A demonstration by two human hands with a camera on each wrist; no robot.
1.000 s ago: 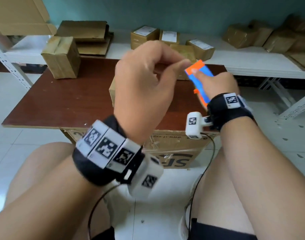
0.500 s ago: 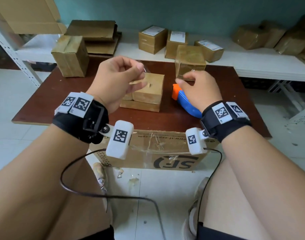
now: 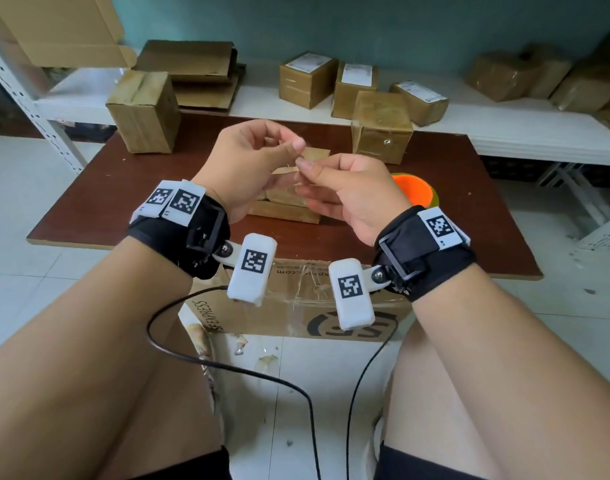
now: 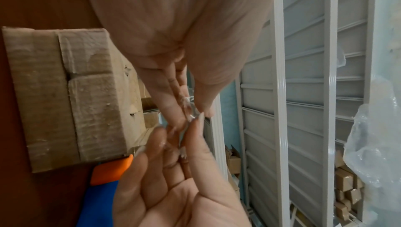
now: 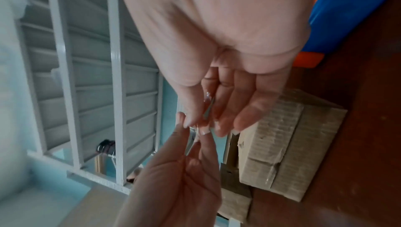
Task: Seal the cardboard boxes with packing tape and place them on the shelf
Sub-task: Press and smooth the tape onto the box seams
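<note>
Above the brown table, my left hand and right hand meet fingertip to fingertip. Between them both pinch a small crumpled scrap of clear tape, also glinting in the right wrist view as the tape scrap. Right under the hands a small flat cardboard box lies on the table; it shows as the box and the box. The orange and blue tape dispenser lies on the table just right of my right hand, held by neither hand.
Two taller taped boxes stand on the table, one far left and one far right. The white shelf behind carries several boxes and flattened cardboard. A large printed carton sits under the table's near edge.
My right hand lowered the tape dispenser to the table, let it go and moved left to my left hand. Both hands now pinch the tape scrap.
</note>
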